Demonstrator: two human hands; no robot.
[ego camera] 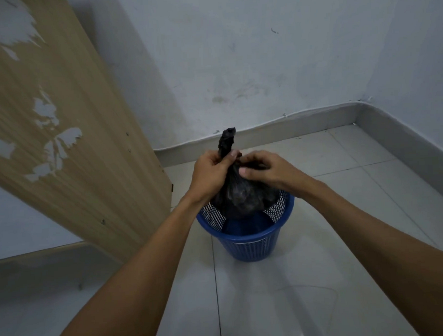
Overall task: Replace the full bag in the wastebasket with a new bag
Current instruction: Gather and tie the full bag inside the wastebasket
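A blue mesh wastebasket (251,245) stands on the tiled floor in the middle of the view. A full black bag (242,197) is partly raised above its rim, its bulge still over the opening. The bag's twisted neck sticks up above my hands. My left hand (211,172) is closed around the neck from the left. My right hand (263,169) pinches the bag's gathered top from the right, just beside the left hand. The basket's blue bottom shows under the bag.
A worn wooden panel (69,128) leans on the left, close to the basket. Pale walls with a grey skirting (315,123) meet in a corner at the back right. Grey floor tiles (284,304) spread in front and to the right.
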